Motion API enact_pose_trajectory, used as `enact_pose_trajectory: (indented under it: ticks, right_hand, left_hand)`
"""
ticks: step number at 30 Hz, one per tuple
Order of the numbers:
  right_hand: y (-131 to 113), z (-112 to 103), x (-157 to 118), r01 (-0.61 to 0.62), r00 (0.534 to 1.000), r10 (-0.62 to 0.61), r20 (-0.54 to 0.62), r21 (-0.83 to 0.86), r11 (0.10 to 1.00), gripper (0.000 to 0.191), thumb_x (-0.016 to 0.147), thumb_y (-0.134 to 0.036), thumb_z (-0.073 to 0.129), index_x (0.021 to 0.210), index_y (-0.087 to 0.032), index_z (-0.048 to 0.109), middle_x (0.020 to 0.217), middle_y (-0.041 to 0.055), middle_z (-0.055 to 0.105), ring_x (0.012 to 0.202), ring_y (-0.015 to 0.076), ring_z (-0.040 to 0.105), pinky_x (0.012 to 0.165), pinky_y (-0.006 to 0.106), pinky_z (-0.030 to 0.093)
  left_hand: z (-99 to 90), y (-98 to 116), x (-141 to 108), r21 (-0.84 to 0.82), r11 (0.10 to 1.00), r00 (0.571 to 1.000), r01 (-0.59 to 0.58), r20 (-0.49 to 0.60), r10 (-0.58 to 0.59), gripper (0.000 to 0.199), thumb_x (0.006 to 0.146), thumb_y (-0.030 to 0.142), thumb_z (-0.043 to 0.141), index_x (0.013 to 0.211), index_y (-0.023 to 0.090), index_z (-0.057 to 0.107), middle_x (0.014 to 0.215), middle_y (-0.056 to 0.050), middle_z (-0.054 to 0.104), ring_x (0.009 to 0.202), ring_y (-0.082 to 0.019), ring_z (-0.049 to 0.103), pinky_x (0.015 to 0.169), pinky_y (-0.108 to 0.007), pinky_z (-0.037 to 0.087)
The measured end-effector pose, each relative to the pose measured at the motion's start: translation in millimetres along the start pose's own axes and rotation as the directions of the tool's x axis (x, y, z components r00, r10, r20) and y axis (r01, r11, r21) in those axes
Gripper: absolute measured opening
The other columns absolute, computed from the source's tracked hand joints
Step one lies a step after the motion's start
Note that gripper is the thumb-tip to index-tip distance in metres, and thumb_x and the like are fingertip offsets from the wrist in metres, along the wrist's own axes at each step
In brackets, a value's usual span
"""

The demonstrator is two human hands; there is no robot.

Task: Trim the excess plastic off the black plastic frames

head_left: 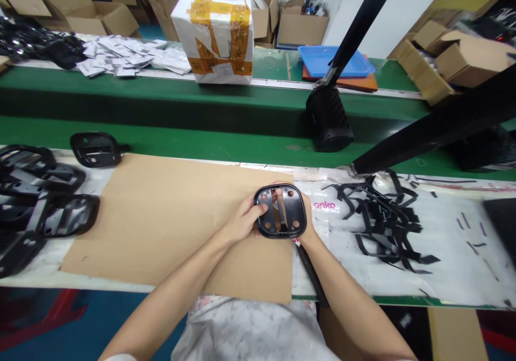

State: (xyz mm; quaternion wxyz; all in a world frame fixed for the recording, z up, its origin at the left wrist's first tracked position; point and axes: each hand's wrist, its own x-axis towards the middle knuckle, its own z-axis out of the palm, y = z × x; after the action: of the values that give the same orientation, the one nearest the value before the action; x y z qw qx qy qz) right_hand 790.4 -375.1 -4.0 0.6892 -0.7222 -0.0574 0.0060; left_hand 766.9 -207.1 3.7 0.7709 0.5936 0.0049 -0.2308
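The green bench point(226, 143) is running across the whole frame, and both its ends are being cut off by the sides. One cardboard sheet point(169, 216) is lying at the centre; its brown surface is spreading widely between your left hand point(244, 217) and the pile of black frames point(70, 216) at the left. Two black poles point(423, 130) are entering from the upper right, so their far ends are staying outside the view. In the pile, at least four frames are showing, but they are overlapping and the left border is cutting them. One taped box point(220, 36) is standing at upper centre. The black strips point(387, 221) at the right are tangling, so you are not able to count them.

Your left hand is grasping the left edge of one held frame point(299, 208), right of centre, above the sheet's right edge, with its thumb pressing on the face. Your right hand point(308, 222) is gripping the opposite edge; its fingers are mostly hiding behind. One lone frame point(94, 150) is lying at upper left of the sheet. One dark-handled tool point(310, 269) is lying beside your right forearm, its upper end being hard to make out.
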Motion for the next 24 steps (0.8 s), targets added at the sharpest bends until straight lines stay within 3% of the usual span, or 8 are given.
enact_pose_trajectory:
  ticks: [7, 11, 18, 24]
  right_hand:
    - [3, -3, -1, 0.118, 0.993, -0.118, 0.009, -0.025, 0.993, 0.019, 0.09, -0.04, 0.07, 0.097, -0.023, 0.074, 0.092, 0.0039, 0.076, 0.085, 0.0258, 0.073, 0.08, 0.037, 0.059]
    - [1, -5, -1, 0.131, 0.991, -0.131, 0.004, -0.088, 0.987, 0.022, 0.089, -0.043, 0.069, 0.094, -0.022, 0.074, 0.085, 0.0035, 0.075, 0.078, 0.0247, 0.071, 0.077, 0.037, 0.059]
    - [-1, -7, 0, 0.247, 0.969, -0.245, 0.032, -0.102, 0.964, 0.024, 0.089, -0.043, 0.07, 0.101, -0.023, 0.074, 0.092, 0.0043, 0.077, 0.082, 0.0255, 0.074, 0.076, 0.036, 0.06]
    - [-7, -1, 8, 0.277, 0.96, -0.27, 0.069, -0.148, 0.949, 0.02, 0.098, -0.037, 0.062, 0.109, -0.024, 0.072, 0.103, 0.0047, 0.076, 0.094, 0.0244, 0.072, 0.088, 0.037, 0.059]
  left_hand:
    - [0.5, 3, 2, -0.037, 0.999, 1.0, 0.015, 0.005, -0.015, 0.036, 0.082, 0.043, 0.064, 0.106, 0.015, 0.064, 0.058, 0.003, 0.059, 0.037, -0.011, 0.047, 0.032, -0.021, 0.037]
    - [-1.8, 2, 3, -0.038, 0.999, 0.999, 0.03, 0.018, -0.029, 0.038, 0.083, 0.043, 0.063, 0.11, 0.015, 0.061, 0.059, 0.003, 0.06, 0.036, -0.01, 0.048, 0.031, -0.02, 0.037]
    - [-3.0, -2, 3, -0.008, 0.999, 0.999, 0.036, 0.012, -0.036, 0.036, 0.085, 0.044, 0.06, 0.104, 0.014, 0.06, 0.055, 0.005, 0.055, 0.035, -0.008, 0.043, 0.031, -0.018, 0.034]
    - [-5.6, 3, 6, -0.061, 0.998, 0.999, 0.013, -0.03, -0.014, 0.047, 0.079, 0.047, 0.063, 0.11, 0.012, 0.062, 0.051, 0.006, 0.053, 0.032, -0.007, 0.035, 0.03, -0.018, 0.026]
